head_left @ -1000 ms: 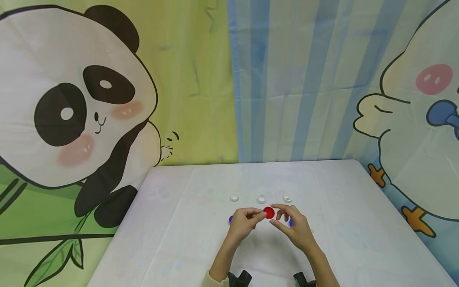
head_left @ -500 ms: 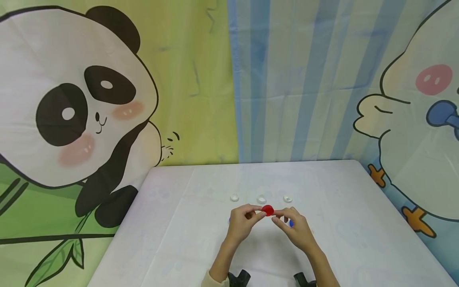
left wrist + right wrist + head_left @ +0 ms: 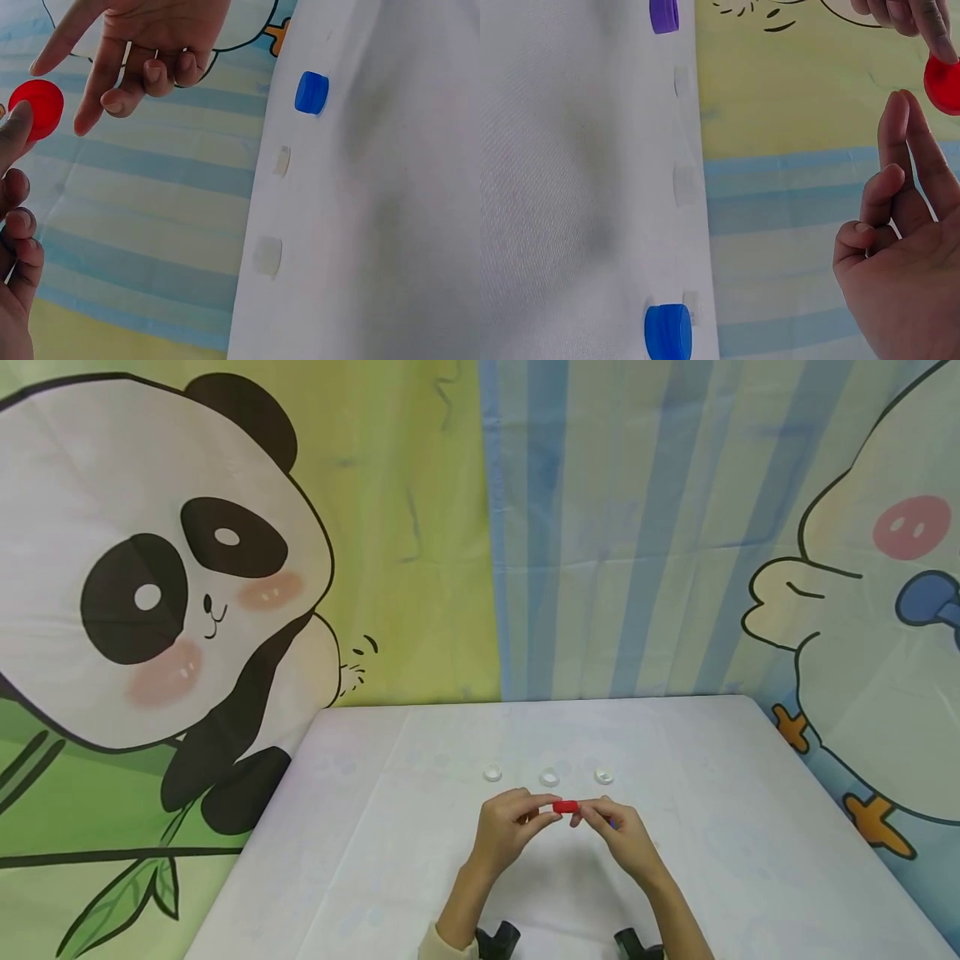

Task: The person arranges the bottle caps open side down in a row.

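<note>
Between the thumb and fingers of my left hand [image 3: 504, 828] is a red bottle cap [image 3: 565, 807], held above the table and seen edge-on in the head view. My right hand [image 3: 627, 842] is at the cap's right side, its fingers extended and a fingertip right by the rim. In the left wrist view the red cap [image 3: 41, 111] shows its round face under my left thumb. A blue bottle cap [image 3: 311, 93] stands on the table, mostly hidden behind my right hand in the head view. A purple cap [image 3: 664, 15] sits at the other side, hidden by my left hand in the head view.
Three whitish, see-through caps or rings lie in a row beyond my hands: a left one [image 3: 492, 773], a middle one [image 3: 549, 777] and a right one [image 3: 603, 776]. The white table [image 3: 375, 877] ends at a printed cloth backdrop [image 3: 585, 568].
The red cap has been tipped from face-on to edge-on in my left fingers. My right fingers have closed in on its right side, covering more of the blue cap.
</note>
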The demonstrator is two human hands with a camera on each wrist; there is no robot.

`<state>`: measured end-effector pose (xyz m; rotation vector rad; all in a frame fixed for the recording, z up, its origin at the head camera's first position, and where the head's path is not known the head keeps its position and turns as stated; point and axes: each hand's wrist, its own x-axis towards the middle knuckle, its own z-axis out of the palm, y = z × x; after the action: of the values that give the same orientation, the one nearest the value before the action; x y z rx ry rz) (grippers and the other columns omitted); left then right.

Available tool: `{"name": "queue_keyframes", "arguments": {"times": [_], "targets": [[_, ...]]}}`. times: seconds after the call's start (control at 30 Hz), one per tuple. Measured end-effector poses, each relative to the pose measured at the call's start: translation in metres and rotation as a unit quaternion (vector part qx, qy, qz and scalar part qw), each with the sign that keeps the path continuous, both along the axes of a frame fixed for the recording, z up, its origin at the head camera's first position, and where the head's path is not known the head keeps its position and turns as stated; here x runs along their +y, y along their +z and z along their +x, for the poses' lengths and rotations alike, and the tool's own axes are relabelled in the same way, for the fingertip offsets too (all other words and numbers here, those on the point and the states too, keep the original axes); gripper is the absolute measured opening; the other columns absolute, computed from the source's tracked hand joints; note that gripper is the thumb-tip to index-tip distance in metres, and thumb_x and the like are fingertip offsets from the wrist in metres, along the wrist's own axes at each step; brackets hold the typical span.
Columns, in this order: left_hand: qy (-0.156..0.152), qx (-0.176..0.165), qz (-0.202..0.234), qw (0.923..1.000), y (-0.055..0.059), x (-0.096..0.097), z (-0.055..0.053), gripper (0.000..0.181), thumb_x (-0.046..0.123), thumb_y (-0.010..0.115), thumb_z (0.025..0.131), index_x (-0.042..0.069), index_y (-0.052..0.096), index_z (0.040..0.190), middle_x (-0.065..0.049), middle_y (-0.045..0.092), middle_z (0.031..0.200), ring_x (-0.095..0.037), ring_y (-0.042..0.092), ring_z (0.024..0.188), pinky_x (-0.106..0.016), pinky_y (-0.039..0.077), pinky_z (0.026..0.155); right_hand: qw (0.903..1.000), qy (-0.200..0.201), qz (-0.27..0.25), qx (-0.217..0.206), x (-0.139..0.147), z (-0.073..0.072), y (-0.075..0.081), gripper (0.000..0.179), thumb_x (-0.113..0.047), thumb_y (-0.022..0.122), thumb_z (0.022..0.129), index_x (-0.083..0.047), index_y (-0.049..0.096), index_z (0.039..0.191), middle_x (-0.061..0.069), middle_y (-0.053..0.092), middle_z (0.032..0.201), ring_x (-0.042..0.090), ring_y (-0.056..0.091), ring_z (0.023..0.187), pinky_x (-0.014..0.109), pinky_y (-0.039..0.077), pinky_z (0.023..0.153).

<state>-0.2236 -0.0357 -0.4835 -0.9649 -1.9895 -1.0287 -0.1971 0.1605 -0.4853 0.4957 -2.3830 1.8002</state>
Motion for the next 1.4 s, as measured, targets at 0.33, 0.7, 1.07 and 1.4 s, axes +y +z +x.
{"name": "queue_keyframes", "arguments": {"times": [0.33,0.7,1.07,1.4], "targets": [[0.004,0.039,-0.032,0.9987,-0.003,0.001,0.000,0.020,0.027,0.071,0.074,0.017,0.071,0.092,0.011,0.048,0.056,0.002,0.037,0.050,-0.003,0.027,0.048,0.9991,0.036,-0.014,0.015,0.003,-0.003,-0.008,0.019,-0.015,0.050,0.092,-0.011,0.068,0.096,0.003,0.064,0.081,0.015,0.051,0.080,0.028,0.042,0.072],[0.006,0.027,-0.035,0.9990,-0.005,0.001,-0.002,0.023,0.026,0.071,0.074,0.017,0.071,0.095,0.011,0.050,0.057,0.001,0.039,0.049,-0.003,0.028,0.049,0.9996,0.024,-0.006,0.015,0.003,-0.003,-0.008,0.018,-0.015,0.053,0.090,-0.010,0.066,0.101,0.002,0.063,0.082,0.020,0.050,0.076,0.026,0.043,0.068],[-0.004,-0.012,-0.021,0.9997,-0.008,0.002,-0.001,0.029,0.028,0.070,0.076,0.013,0.069,0.101,0.010,0.051,0.060,-0.001,0.038,0.050,-0.004,0.029,0.048,0.9988,-0.031,0.009,0.038,-0.004,0.009,0.013,0.018,-0.010,0.062,0.083,-0.007,0.066,0.101,0.000,0.058,0.080,0.011,0.046,0.070,0.026,0.040,0.059],[-0.028,-0.081,0.014,0.9962,-0.008,0.004,0.002,0.028,0.028,0.069,0.077,0.012,0.068,0.100,0.008,0.052,0.062,0.000,0.040,0.051,-0.005,0.034,0.048,0.9947,-0.020,-0.003,0.101,-0.005,0.010,0.017,0.024,-0.004,0.066,0.079,-0.006,0.062,0.102,0.005,0.056,0.074,0.012,0.041,0.064,0.028,0.035,0.052]]}}
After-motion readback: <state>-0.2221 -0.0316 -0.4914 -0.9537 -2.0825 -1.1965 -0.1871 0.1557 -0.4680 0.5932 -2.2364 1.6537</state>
